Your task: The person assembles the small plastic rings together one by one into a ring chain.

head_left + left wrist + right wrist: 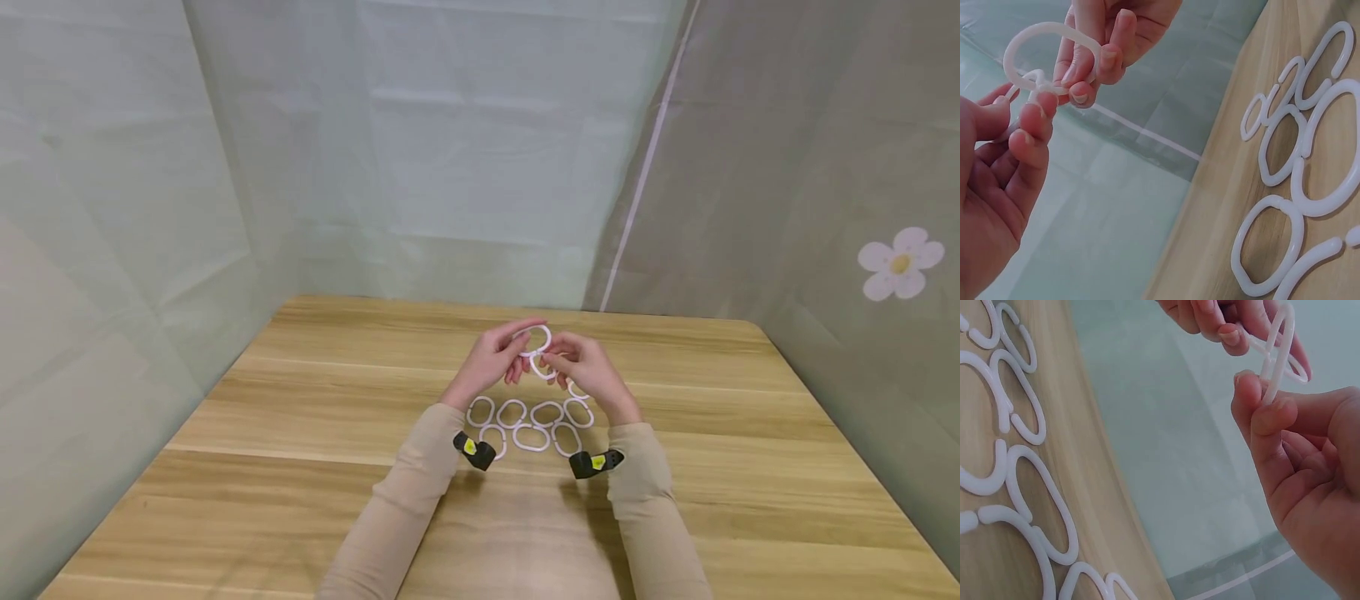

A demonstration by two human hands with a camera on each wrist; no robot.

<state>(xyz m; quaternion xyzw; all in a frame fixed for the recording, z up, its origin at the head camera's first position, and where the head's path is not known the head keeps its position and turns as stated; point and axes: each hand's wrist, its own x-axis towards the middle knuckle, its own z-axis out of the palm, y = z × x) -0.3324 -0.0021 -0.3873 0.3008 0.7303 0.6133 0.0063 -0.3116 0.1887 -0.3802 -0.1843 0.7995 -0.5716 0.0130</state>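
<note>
Both hands are raised over the far part of the table, close together. My left hand [489,364] pinches a white plastic shower curtain ring [548,337], an oval. My right hand [590,367] pinches a second white ring [536,369] just below and right of it. In the left wrist view the right hand's ring [1050,27] meets the other one at the left fingertips. The right wrist view shows the two rings crossing; fingers hide part of the contact, so I cannot tell whether they are fully hooked.
Several more white rings [532,450] lie in loose rows on the wooden table [300,467], beneath and nearer than the hands. Some show a gap in their loop. Fabric curtains [480,167] stand behind the table and along its sides.
</note>
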